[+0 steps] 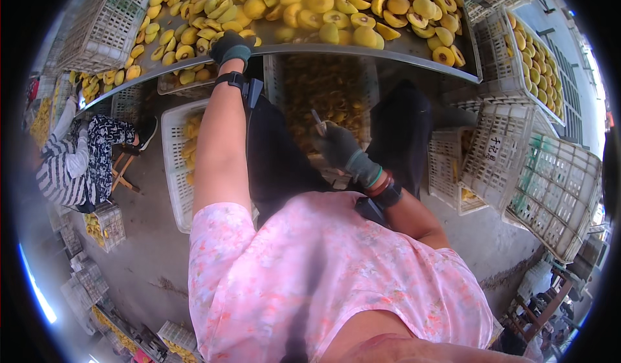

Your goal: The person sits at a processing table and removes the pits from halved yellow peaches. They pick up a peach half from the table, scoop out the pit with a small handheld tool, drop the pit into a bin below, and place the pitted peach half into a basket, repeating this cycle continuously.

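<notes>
My left hand (231,49), in a dark knit glove, is at the near rim of a metal table (291,49), among halved yellow peaches (204,33). Its fingers are partly hidden, so whether they grip a peach half cannot be told. Low over my lap, my right hand (338,145), gloved too, is closed around a small knife-like hand tool (318,122) whose tip points up and away from me. Many peach halves on the table show brown pits or hollows at their centres. Between my knees stands a crate (371,86) of dark, blurred peach scraps.
A white plastic crate (175,178) holding peach pieces sits left of my leg. Stacked crates (495,154) rise at the right, one filled with peaches (538,67). Another tall crate stack (109,23) borders the table's left. A seated co-worker (73,169) is further left.
</notes>
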{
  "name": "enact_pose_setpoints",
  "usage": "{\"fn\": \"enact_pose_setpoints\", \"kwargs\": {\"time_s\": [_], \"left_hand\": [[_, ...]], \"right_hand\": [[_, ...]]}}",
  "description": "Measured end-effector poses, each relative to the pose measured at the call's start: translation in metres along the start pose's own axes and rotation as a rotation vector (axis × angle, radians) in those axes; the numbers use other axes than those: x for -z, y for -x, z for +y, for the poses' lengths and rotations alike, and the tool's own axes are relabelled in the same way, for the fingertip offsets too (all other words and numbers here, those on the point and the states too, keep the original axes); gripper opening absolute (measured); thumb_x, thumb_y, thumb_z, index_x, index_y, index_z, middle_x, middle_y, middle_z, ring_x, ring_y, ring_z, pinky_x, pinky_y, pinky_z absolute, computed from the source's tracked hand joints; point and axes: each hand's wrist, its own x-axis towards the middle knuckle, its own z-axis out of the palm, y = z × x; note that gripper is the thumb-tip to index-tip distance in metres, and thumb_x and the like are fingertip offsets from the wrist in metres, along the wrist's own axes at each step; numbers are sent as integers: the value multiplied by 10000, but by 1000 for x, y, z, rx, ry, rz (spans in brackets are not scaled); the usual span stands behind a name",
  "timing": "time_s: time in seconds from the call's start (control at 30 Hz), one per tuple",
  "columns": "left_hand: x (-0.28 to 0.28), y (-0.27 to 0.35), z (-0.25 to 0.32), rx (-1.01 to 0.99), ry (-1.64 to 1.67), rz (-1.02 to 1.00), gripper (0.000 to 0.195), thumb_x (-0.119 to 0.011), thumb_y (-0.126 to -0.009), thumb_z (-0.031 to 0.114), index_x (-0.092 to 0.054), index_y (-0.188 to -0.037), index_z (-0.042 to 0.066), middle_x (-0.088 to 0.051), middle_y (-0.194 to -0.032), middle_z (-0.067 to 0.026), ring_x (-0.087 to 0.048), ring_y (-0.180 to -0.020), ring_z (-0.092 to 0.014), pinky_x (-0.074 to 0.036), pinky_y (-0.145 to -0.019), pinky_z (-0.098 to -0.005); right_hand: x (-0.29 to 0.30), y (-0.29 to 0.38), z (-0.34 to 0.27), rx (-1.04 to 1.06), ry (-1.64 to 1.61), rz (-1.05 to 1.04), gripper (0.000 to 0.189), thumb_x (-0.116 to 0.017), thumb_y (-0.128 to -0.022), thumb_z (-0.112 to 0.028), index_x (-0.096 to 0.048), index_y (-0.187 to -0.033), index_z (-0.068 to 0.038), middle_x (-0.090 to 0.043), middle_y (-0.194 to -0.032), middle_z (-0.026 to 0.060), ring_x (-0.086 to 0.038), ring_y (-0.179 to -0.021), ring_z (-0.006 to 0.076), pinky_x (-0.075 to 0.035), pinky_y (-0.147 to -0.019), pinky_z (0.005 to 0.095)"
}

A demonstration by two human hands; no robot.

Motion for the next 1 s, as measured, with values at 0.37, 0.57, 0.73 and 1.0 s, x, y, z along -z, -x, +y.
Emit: {"fn": "enact_pose_setpoints", "kwargs": {"time_s": [0.37, 0.57, 0.73, 1.0], "left_hand": [[35, 97, 19, -230, 1564, -310, 336, -619, -840, 238, -533, -1084, 25, -611, -1009, -114, -618, -893, -227, -517, -752, -319], [89, 216, 25, -460, 1507, -379, 297, -574, -862, 159, -523, -1119, 20, -592, -1021, -87, -596, -892, -149, -508, -748, -254], [71, 236, 29, -458, 1417, -305, 304, -590, -844, 157, -526, -1110, 24, -582, -1033, -88, -568, -929, -145, -473, -817, -262], [78, 264, 36, -589, 1118, -5, 316, -576, -862, 218, -534, -1105, 20, -597, -1053, -146, -598, -954, -264, -467, -837, -326]], "right_hand": [[23, -7, -50, -12, 120, 60, 95, -604, -801, -88, -545, -860, -44, -539, -675, 59, -516, -662, 113, -424, -604, 293], [37, -7, -81, -47, -1060, -126, 72, -570, -823, -10, -527, -865, -49, -473, -729, -10, -429, -677, 53, -383, -582, 229], [39, 6, -93, -274, -1289, -95, 100, -571, -818, 4, -519, -889, -44, -450, -733, -8, -409, -678, 60, -377, -591, 233], [29, 22, -71, 43, -559, 84, 156, -583, -803, -14, -539, -952, -35, -523, -731, 38, -474, -646, 123, -415, -596, 284]]}}
